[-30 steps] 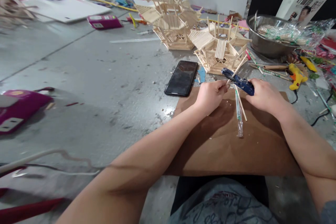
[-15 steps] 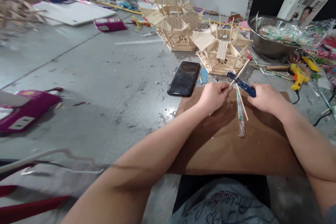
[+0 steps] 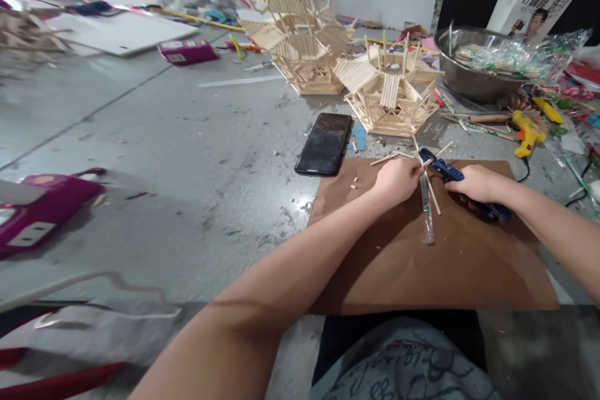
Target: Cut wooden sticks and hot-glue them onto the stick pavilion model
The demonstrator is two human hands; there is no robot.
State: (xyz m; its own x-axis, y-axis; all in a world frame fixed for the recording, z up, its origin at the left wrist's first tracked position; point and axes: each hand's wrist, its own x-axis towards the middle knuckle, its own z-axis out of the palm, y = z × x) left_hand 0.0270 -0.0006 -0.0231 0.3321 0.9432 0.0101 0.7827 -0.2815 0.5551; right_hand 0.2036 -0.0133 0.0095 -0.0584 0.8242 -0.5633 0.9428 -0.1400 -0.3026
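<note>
My left hand (image 3: 397, 180) is closed, pinching a thin wooden chopstick (image 3: 443, 150) that points up to the right. Closed around a dark blue hand cutter (image 3: 443, 165), my right hand (image 3: 478, 184) keeps the tool's tip beside the left fingertips and the chopstick. Whether the blades touch the wood I cannot tell. Below the fingers, a clear chopstick wrapper with green print (image 3: 427, 219) and a loose chopstick (image 3: 435, 197) lie on a brown board (image 3: 422, 281). Short cut bits (image 3: 355, 183) and thin stick lengths (image 3: 385, 158) lie left of and beyond my left hand.
A black phone (image 3: 324, 144) lies beyond the board. Behind it stand a half-built stick pavilion (image 3: 390, 90) and a taller stick tower (image 3: 304, 44). At right are a metal bowl (image 3: 482, 84) of wrapped chopsticks and a yellow glue gun (image 3: 529, 133). Magenta power units (image 3: 51, 203) sit at left.
My left hand has moved slightly right and lower. The cutter has turned so its handles show under my right hand. Cut bits and stick lengths now show near my left hand.
</note>
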